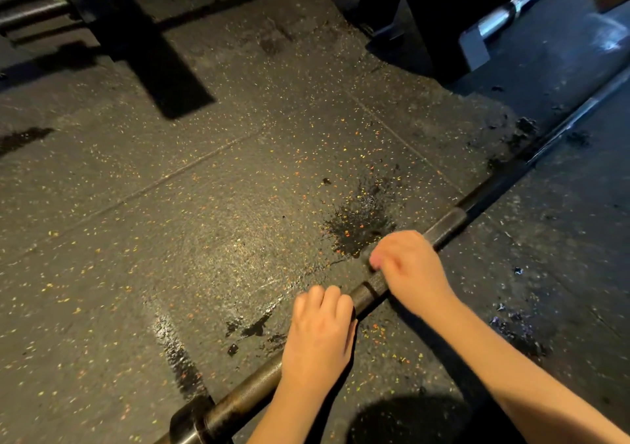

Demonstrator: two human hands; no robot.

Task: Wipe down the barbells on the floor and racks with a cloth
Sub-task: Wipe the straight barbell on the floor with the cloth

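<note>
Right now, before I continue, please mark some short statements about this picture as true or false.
1. The left hand and the right hand both grip the barbell. True.
2. The floor beside the barbell is dry everywhere. False: a dark wet patch lies just beyond the right hand.
3. The left hand is closer to the bottom edge of the picture than the right hand. True.
4. A white cloth hangs over the barbell between the hands. False: that stretch is bare, and no cloth is in view.
5. A shiny bar shows at the top right. True.
</note>
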